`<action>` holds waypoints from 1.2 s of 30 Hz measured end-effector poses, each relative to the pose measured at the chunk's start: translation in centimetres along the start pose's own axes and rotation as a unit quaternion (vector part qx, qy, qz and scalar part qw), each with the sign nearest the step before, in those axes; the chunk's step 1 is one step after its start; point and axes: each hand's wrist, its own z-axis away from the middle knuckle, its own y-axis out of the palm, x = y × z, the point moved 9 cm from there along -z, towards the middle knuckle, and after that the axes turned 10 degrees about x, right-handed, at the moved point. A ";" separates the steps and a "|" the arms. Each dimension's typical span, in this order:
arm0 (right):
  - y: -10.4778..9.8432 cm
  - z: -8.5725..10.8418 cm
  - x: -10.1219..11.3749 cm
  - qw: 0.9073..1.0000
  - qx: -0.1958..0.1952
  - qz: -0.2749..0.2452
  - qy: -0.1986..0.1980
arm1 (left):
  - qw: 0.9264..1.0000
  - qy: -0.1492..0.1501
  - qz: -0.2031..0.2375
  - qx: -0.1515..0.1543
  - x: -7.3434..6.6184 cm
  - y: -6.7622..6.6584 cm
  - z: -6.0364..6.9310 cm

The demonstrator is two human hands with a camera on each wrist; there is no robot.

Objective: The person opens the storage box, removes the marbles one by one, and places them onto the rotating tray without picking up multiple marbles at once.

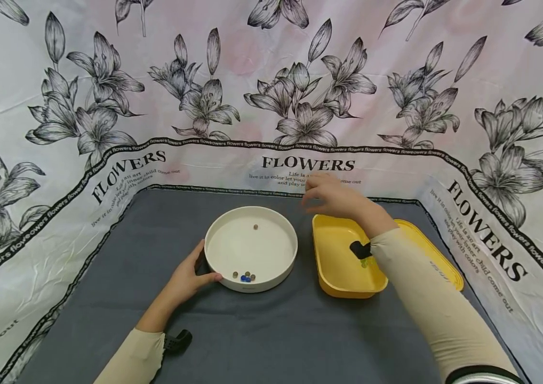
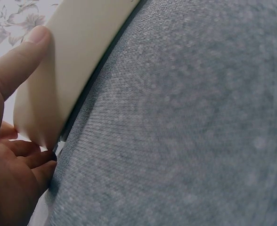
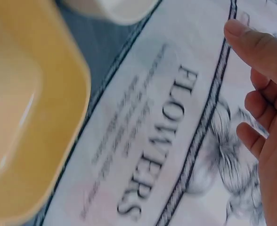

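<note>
Inside the white dish (image 1: 240, 248), there they were: six little beads (image 1: 247, 279) that I could count, two blue among four brownish. Five sat gathered toward the dish's near side, and one lone brown bead (image 1: 255, 227) lay off by itself toward the far wall. The dish stood on the grey cloth (image 1: 271, 341), and my left hand (image 1: 186, 274) had it by the left side: thumb against the outer wall, fingers curled in at the lower edge, a proper hold!

Just to the right of the dish, not touching it, was the yellow tub (image 1: 348, 292); down in it, beside the black wrist strap (image 1: 360, 249) on my right arm, showed something green (image 1: 364, 263), too covered to count. Beyond the dish and off to its right hung my right hand (image 1: 333, 198), fingers loosely bent, thumb well apart from them, nothing in its grasp that I could see. Farther right of the dish lay the yellow lid (image 1: 432, 250), partly behind my sleeve (image 1: 425, 288), and past the dish's far wall rose the flower-printed cloth (image 1: 204, 170).

How far along, then? Partway, I judged: six beads in the dish, the green in the tub seemingly left over, and whatever my arm covered there, I couldn't tell.
</note>
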 end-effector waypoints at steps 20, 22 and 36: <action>6.3 10.4 -3.6 0.993 0.094 0.070 0.032 | 1.000 -0.004 0.000 0.003 -0.1 -0.1 0.0; 6.9 10.7 -3.8 0.992 0.096 0.073 0.029 | 1.000 -0.002 -0.003 0.002 -0.1 0.0 -0.1; 11.5 12.0 -4.5 0.979 0.183 0.082 0.033 | 1.000 0.012 0.005 0.001 0.0 -0.1 -0.1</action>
